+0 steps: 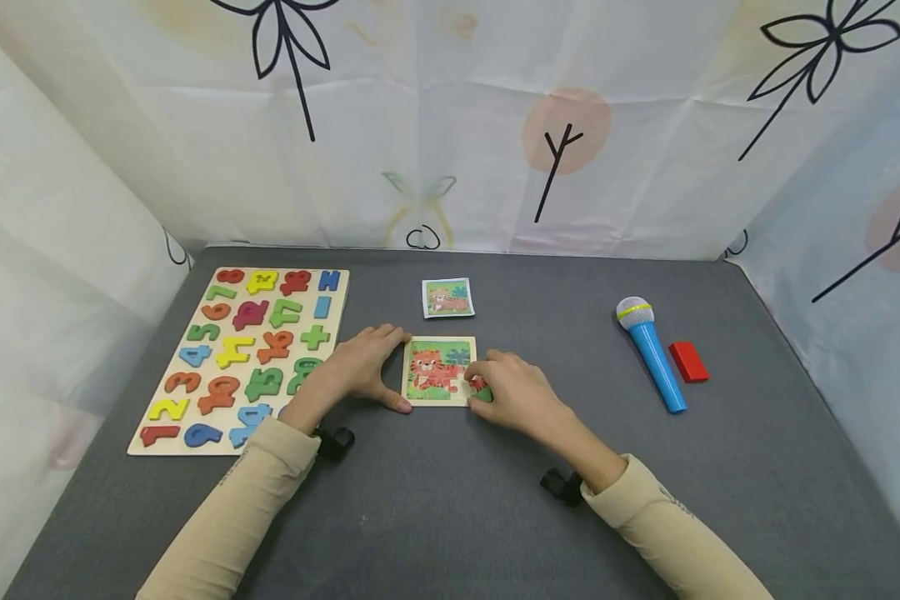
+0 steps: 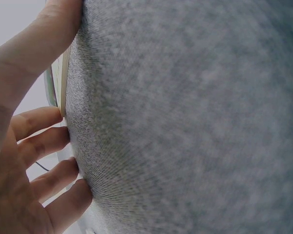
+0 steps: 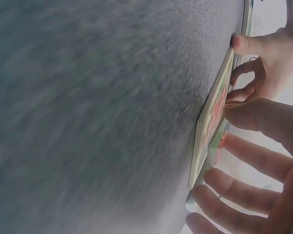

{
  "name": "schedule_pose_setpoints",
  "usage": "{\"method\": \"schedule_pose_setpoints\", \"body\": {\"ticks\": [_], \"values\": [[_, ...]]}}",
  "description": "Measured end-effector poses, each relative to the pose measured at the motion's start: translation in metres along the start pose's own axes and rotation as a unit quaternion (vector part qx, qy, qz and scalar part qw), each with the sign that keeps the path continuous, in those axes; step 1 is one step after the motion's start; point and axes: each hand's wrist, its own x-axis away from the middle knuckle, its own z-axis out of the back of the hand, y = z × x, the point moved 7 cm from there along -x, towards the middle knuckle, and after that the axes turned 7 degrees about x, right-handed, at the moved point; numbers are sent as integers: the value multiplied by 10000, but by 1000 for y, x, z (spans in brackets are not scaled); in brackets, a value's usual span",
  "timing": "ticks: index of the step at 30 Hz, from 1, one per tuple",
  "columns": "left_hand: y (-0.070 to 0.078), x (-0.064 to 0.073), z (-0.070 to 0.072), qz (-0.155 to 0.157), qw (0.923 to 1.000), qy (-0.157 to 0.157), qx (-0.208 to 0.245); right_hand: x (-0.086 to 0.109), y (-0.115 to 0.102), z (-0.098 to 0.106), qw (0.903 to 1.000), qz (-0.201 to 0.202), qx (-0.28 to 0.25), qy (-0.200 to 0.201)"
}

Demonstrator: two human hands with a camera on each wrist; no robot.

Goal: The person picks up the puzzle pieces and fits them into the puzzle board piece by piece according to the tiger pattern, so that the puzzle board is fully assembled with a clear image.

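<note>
A square wooden jigsaw puzzle (image 1: 435, 371) with a tiger picture lies flat in the middle of the table, a pale gap showing at its lower right. My left hand (image 1: 363, 364) holds its left side, thumb at the near corner and forefinger at the far one. In the left wrist view the other fingers (image 2: 68, 202) rest on the table beyond the puzzle's edge (image 2: 64, 85). My right hand (image 1: 516, 393) pinches a small red and green puzzle piece (image 1: 482, 390) over the right edge. In the right wrist view the piece (image 3: 222, 140) shows between thumb and forefinger, tilted up from the board.
A picture card (image 1: 447, 298) with a similar animal scene lies behind the puzzle. At left is a wooden board (image 1: 251, 367) of coloured numbers and letters, partly under the left forearm. A blue toy microphone (image 1: 656, 358) and a red block (image 1: 689, 362) lie at right. Printed cloth walls enclose the table.
</note>
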Motion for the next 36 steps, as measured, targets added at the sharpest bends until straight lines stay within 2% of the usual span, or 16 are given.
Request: {"method": "schedule_pose_setpoints", "body": {"ticks": [14,21,36], "values": [[1,0,-1,11,10000,-27,-15,-20,-17,-7,9999,106,-24,-56],[0,-1,-1,17,10000,-16,-45,-22,-17,-10,9999,46,6,-152],[1,1,0,-38,10000,44,-73,-20,-15,-10,9999,32,-72,-102]]}}
